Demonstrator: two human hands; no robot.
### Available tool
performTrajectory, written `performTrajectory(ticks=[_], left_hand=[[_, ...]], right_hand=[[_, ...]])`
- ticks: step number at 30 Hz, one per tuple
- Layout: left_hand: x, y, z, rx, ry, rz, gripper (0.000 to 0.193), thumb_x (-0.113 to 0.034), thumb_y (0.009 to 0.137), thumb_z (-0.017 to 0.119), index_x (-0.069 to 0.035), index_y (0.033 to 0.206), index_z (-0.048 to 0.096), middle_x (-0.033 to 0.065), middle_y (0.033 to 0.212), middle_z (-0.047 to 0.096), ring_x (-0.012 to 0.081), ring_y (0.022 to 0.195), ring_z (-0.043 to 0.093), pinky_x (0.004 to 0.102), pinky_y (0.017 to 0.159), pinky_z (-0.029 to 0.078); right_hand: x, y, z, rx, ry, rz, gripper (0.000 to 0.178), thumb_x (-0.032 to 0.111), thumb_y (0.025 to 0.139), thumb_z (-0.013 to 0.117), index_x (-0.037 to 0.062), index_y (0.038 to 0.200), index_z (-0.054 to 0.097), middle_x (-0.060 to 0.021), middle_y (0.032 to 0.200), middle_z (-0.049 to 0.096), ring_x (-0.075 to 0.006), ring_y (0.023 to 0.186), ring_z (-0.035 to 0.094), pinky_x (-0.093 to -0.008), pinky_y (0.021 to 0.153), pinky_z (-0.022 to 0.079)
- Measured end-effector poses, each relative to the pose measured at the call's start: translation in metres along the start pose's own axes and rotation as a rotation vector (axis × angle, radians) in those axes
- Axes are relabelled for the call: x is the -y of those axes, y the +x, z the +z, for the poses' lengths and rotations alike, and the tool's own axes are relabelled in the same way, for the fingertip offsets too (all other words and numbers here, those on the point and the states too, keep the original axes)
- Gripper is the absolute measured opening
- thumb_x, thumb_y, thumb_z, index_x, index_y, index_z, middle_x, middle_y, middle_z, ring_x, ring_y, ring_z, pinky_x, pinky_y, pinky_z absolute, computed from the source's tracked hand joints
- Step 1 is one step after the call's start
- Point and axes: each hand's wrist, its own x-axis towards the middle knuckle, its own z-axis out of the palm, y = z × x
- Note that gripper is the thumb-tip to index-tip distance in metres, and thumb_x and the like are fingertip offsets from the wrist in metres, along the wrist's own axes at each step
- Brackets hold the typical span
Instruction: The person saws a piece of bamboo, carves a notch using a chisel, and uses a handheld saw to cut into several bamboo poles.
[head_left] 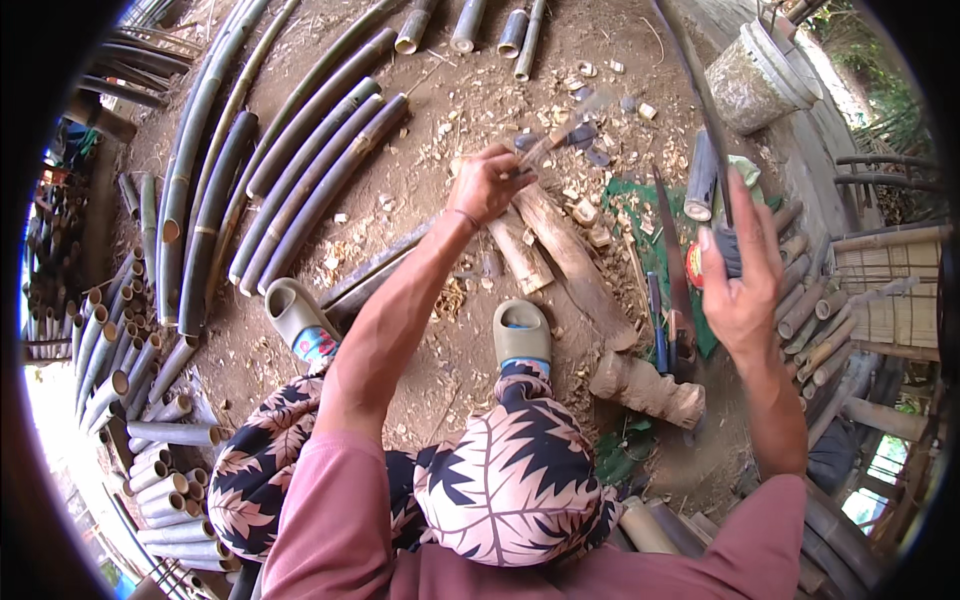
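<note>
My left hand (490, 185) is closed around a short, narrow piece (562, 138), brownish and smeared by motion, so its kind is unclear. It is above two pale wooden logs (572, 255) lying on the ground. Off to the right, my right hand (742, 275) has its thumb and fingers on either side of the lower end of a long, thin, dark strip (697, 75), which runs up past the top edge; I cannot tell how firmly it is held. Near that hand are a short dark bamboo section (702, 175) and a partly hidden red item (693, 265).
Long bamboo poles (330, 175) lie at the left, with stacked cut bamboo (170, 490) below. Wood chips (440, 150) litter the dirt. Right of my feet are a rough wood block (648, 390), a long brown blade-like piece (672, 240) and a green cloth (625, 195). A white bucket (760, 80) stands at upper right.
</note>
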Motion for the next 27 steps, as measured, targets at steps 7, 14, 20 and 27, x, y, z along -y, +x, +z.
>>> performTrajectory(ticks=[7,14,20,27], left_hand=[[0.018,-0.001,0.002,-0.014,0.018,0.082,0.017,-0.020,0.081,0.080,-0.005,0.083,0.072,0.0070,0.087,0.065,0.0219,0.074,0.065,0.0357,0.065,0.055],[0.015,-0.002,0.011,-0.011,-0.005,0.082,0.018,-0.020,0.081,0.080,-0.005,0.083,0.071,0.0069,0.086,0.064,0.0218,0.073,0.065,0.0358,0.064,0.055],[0.021,-0.007,0.004,-0.014,0.031,0.052,0.014,-0.018,0.081,0.079,-0.006,0.083,0.073,0.0047,0.086,0.065,0.0207,0.072,0.065,0.0336,0.065,0.056],[0.009,-0.053,0.003,-0.150,-0.280,-0.506,0.069,-0.024,0.088,0.075,0.001,0.143,0.042,0.0226,0.138,0.049,0.0331,0.121,0.056,0.0439,0.101,0.051]], right_hand=[[0.005,-0.015,0.003,0.101,-0.066,0.040,0.068,-0.004,0.081,0.065,0.0211,0.143,0.054,-0.0107,0.091,0.055,-0.0286,0.073,0.061,-0.0398,0.066,0.051],[0.003,-0.025,0.005,-0.046,-0.022,0.029,0.072,-0.006,0.076,0.066,0.0174,0.143,0.054,-0.0112,0.096,0.056,-0.0282,0.080,0.060,-0.0394,0.069,0.051],[-0.004,-0.044,0.016,-0.083,0.102,0.228,0.065,-0.004,0.083,0.066,0.0137,0.144,0.052,-0.0098,0.095,0.056,-0.0223,0.078,0.058,-0.0350,0.068,0.049],[-0.089,-0.135,0.096,0.073,-0.026,0.554,0.065,0.008,0.085,0.071,0.0209,0.146,0.049,-0.0145,0.094,0.059,-0.0301,0.085,0.061,-0.0433,0.074,0.050]])
